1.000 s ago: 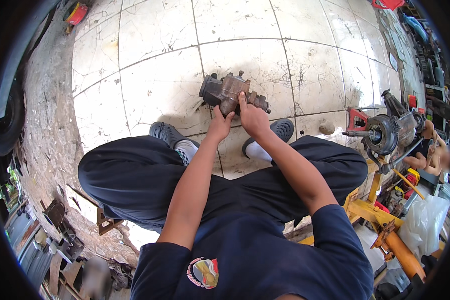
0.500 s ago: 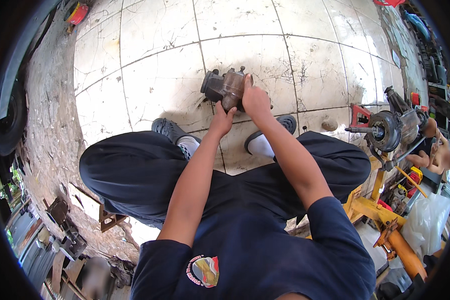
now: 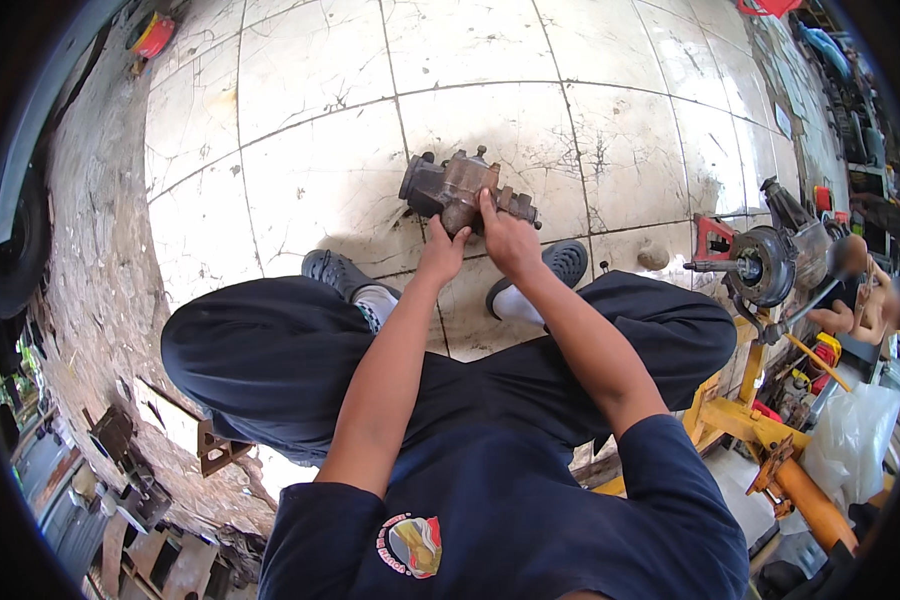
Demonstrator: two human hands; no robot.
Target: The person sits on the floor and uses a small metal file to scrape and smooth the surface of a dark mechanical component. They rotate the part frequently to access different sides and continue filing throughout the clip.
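A heavy, rusty brown metal housing with a dark round flange at its left end rests on the tiled floor in front of my feet. A bolt-like stub stands up on its far side, and a narrower ridged end extends to the right. My left hand grips the near side, thumb against the rounded bulge and the other fingers partly hidden below. My right hand holds it just right of that, one digit lying along the body; its remaining fingers are tucked out of sight.
White cracked tiles surround the housing, with my shoes close by. A round stone-like lump lies to the right. Beyond it are an axle hub assembly, a yellow-orange metal frame and another person's hand. A tyre stands far left.
My right hand has slid down toward me along the housing, exposing its narrower ridged right end. The housing now lies slightly more tilted, while my left hand keeps its place on the near side.
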